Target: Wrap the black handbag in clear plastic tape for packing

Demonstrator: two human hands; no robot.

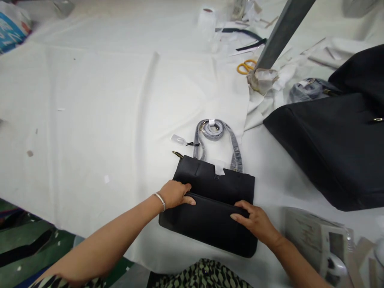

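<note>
A black handbag lies on the white-covered table in front of me. My left hand grips the left side of a raised fold across it, thumb on the near side and fingers on the far side. At the right end of the same fold, my right hand pinches the bag between thumb and fingers. Beyond the bag stretch its plastic-wrapped strap and a coiled, wrapped strap bound with white. A small wrapped tag hangs at the left.
More black bags are piled on the right. A grey metal post rises near yellow-handled scissors and paper scraps. A grey plastic container stands at the lower right. A white roll is at the back.
</note>
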